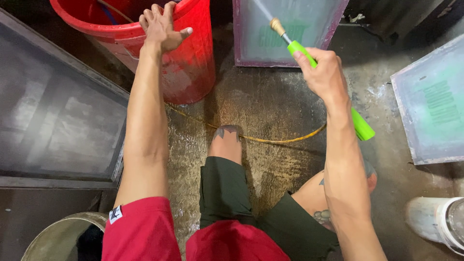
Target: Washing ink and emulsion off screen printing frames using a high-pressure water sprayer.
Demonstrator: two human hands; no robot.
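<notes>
Presently, the right hand (323, 71) is closed around a green spray wand (328, 82), its brass nozzle (277, 25) aimed at a framed mesh screen (285, 34) propped upright ahead; a fine jet meets the mesh. The left hand (162, 26) lies loosely curled over the rim of a red bucket (188, 63), gripping nothing else. A yellow hose (270, 139) crosses the wet floor (270, 106) near the knees. A second screen (430, 106) lies to the right, a large dark frame (58, 116) to the left.
</notes>
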